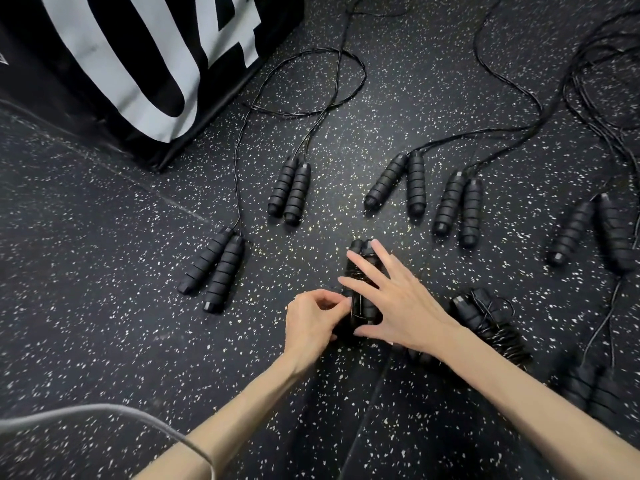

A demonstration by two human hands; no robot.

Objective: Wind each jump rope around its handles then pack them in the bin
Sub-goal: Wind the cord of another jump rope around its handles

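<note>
A black jump rope with its cord wound round its paired handles [362, 252] lies on the speckled floor in front of me. My right hand [398, 303] rests flat on it with fingers spread straight. My left hand [311, 320] pinches the cord at the bundle's left side. Another wound rope bundle [491, 323] lies just right of my right wrist. Several unwound ropes lie further out, their handle pairs [291, 190] [213, 270] [398, 183] [459, 209] side by side and cords trailing away.
A large black box with white lettering [138, 64] stands at the upper left. More handles [595, 232] and tangled cords [595, 91] lie at the right. A grey cable [104, 410] crosses the lower left corner. No bin is in view.
</note>
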